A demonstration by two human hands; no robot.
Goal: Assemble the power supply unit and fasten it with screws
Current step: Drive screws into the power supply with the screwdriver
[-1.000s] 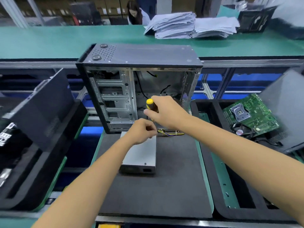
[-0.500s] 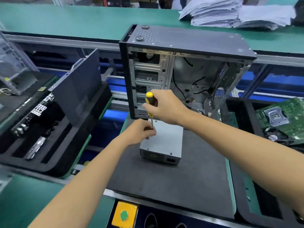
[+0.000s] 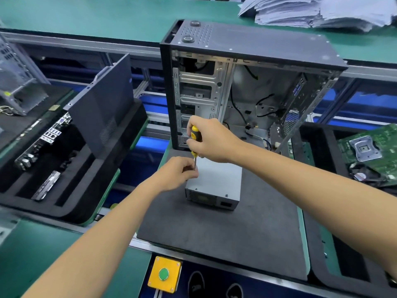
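Change: both hands sit as they did half a second ago, screwdriver upright over the metal box; only the camera has swung left, so the case now appears further right.
Right hand (image 3: 211, 140): fingers curled round the yellow-and-black handle of the screwdriver (image 3: 195, 140), holding it upright.
Left hand (image 3: 179, 173): fingertips pinch the screwdriver's thin shaft near its tip, right at the box's far left corner.
Power supply (image 3: 217, 183): a grey metal box lying flat on the dark mat (image 3: 225, 237), near the mat's far edge, just in front of the case and outside it.
Case (image 3: 247, 82): stands open-sided at the mat's far edge, loose black cables inside.
Worktop (image 3: 64, 250): green, with a yellow box carrying a green button (image 3: 164, 274) at its near edge.
Left tray (image 3: 71, 179): black foam, beside the mat's left edge.
Circuit board (image 3: 369, 151): green, lying in the tray to the right.
Paper stack (image 3: 318, 11): far right corner.
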